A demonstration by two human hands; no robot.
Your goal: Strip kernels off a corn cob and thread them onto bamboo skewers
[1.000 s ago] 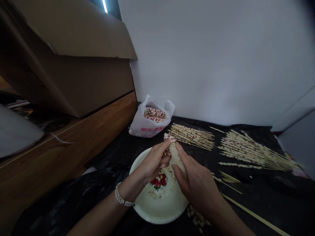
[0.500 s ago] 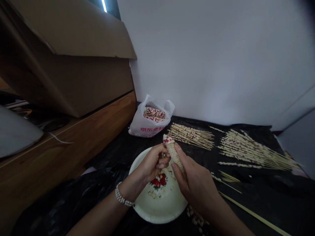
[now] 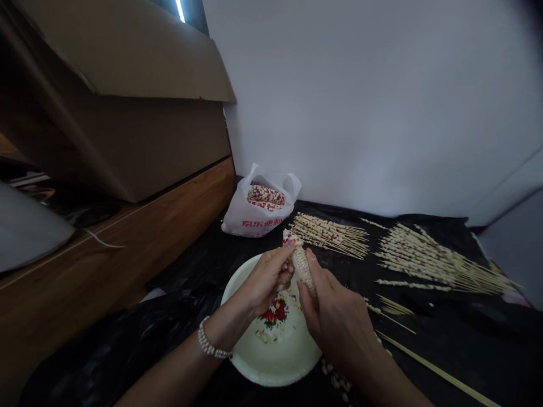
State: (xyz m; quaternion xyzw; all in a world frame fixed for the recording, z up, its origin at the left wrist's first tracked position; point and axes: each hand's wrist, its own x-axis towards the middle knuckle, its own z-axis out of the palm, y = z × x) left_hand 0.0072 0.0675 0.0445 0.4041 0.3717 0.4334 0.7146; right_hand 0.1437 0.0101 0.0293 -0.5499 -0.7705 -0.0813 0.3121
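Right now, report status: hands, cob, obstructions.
Right hand grips the corn cob. Left hand at its far tip, where kernels remain; visible shaft mostly bare. White bowl below, loose kernels inside. No obstruction seen.

Black plastic sheeting (image 3: 458, 330), crumpled at the left, carries a pale bowl (image 3: 280, 362), a white carrier bag (image 3: 254, 219) near the wall, a smaller bundle of kernel-threaded skewers (image 3: 326, 233), a larger bundle (image 3: 432, 260), thin bare sticks (image 3: 395, 304), a long strip (image 3: 441, 371) and loose kernels (image 3: 336, 381).
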